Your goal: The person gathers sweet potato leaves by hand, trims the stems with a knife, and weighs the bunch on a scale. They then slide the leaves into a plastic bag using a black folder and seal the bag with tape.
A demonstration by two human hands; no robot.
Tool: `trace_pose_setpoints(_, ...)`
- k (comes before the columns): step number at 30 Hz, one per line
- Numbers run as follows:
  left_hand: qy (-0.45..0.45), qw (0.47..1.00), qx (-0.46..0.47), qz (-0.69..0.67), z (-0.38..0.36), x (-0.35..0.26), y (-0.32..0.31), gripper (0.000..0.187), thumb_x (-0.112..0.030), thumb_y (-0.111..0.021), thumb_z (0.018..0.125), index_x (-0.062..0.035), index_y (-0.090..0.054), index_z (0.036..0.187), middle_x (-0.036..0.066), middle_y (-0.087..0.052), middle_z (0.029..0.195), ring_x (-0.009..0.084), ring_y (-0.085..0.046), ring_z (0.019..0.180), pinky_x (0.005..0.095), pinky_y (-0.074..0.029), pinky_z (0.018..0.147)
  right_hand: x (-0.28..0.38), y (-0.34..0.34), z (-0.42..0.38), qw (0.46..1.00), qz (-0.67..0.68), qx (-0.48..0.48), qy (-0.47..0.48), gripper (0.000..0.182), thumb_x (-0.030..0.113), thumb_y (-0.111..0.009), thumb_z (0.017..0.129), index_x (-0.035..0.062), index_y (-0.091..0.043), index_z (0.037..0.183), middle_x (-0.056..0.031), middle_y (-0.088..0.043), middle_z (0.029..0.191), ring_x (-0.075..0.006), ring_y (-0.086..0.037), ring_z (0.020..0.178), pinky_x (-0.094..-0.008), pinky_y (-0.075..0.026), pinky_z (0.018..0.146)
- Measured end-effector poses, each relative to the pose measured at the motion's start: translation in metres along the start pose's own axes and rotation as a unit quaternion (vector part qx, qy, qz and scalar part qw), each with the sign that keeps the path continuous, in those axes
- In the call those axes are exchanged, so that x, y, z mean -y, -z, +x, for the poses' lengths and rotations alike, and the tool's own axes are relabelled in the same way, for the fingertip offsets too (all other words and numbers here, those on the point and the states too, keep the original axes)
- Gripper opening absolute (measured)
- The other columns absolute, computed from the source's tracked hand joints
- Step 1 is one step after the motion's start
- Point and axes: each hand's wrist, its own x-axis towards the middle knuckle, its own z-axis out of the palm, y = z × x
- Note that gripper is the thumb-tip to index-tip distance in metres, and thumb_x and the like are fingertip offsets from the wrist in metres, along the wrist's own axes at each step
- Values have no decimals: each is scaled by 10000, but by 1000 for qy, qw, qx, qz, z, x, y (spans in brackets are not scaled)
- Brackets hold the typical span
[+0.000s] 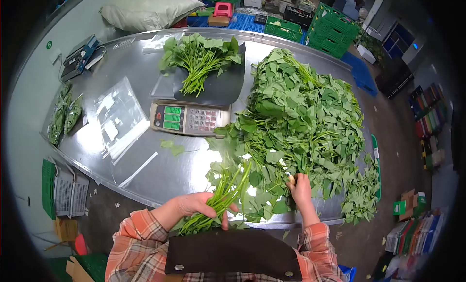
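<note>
My left hand (pixel 206 207) is wrapped round a bunch of green leafy stems (pixel 224 194) at the table's front edge. To the right, my right hand (pixel 298 186) is at the lower edge of a large heap of leafy greens (pixel 301 107), its fingers pinched together among the leaves; what they hold is too small to make out. Another bunch of greens (pixel 200 61) lies on the dark tray (pixel 228 83) of a digital scale (pixel 190 119), whose display is lit green.
Clear plastic bags (pixel 119 117) lie on the metal table (pixel 170 177) at left, near packed greens (pixel 60 112). A label printer (pixel 82 56) stands at the far left. Green crates (pixel 332 29) are stacked behind the table. A white sack (pixel 148 10) sits at the back.
</note>
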Motion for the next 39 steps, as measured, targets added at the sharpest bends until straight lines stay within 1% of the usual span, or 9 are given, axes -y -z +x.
trace_pose_setpoints(4,104,960,-236,109,-5,-17,9,416,-230,-617,859,-8,-506,1193,60,-604,789,150,-599,742,300,-490,712,-2,9,-3,990,139,32,14,285,177,-604,828,-18,-531,1023,-212,-546,917,-381,-538,841,-423,-436,748)
trace_pose_setpoints(5,54,953,-268,133,-3,-14,16,340,-235,-599,877,-22,-542,1136,16,-566,744,105,-561,661,247,-474,598,11,19,-6,984,175,24,21,278,186,-564,857,-22,-530,1038,-214,-548,924,-378,-542,844,-415,-439,753)
trace_pose_setpoints(9,98,877,-343,323,11,-11,36,341,-289,-578,890,-1,-550,1068,35,-555,703,96,-528,634,268,-456,576,70,51,-19,971,226,75,6,289,218,-505,901,-1,-505,1091,-218,-568,956,-371,-575,859,-399,-459,752)
trace_pose_setpoints(12,150,843,-343,387,25,-23,27,416,-365,-511,913,4,-522,1104,105,-584,709,183,-581,673,332,-473,631,93,64,-18,971,218,95,36,333,259,-556,874,17,-505,1097,-189,-596,967,-364,-601,838,-398,-479,713)
trace_pose_setpoints(15,51,751,-403,521,25,-1,50,494,-433,-427,928,8,-485,1144,185,-615,781,317,-612,768,404,-467,724,81,50,-15,983,167,57,47,376,294,-581,859,19,-501,1102,-186,-618,877,-368,-618,777,-394,-489,692)
trace_pose_setpoints(23,146,714,-388,564,36,-15,32,463,-390,-425,915,36,-504,1078,263,-615,899,409,-587,888,455,-445,814,111,59,-26,942,297,134,80,448,186,-701,785,18,-450,1116,-165,-612,839,-277,-633,733,-316,-502,651)
trace_pose_setpoints(26,161,687,-400,585,43,-13,28,429,-375,-459,898,30,-544,1010,264,-616,895,411,-586,876,455,-451,805,135,63,-23,949,217,60,220,284,203,-636,816,36,-521,1016,-133,-585,874,-307,-609,664,-376,-499,592)
trace_pose_setpoints(32,143,706,-372,585,50,-21,6,411,-387,-541,854,15,-580,931,247,-622,853,404,-592,841,460,-457,779,141,44,-2,968,75,-20,240,235,149,-621,813,37,-519,993,-113,-559,882,-308,-583,615,-374,-483,537)
trace_pose_setpoints(39,140,720,-378,565,6,-45,-14,356,-361,-564,853,-42,-620,999,188,-633,804,344,-613,779,414,-467,717,26,44,28,998,55,35,9,222,268,-555,858,68,-580,952,-158,-630,807,-349,-612,715,-431,-488,623)
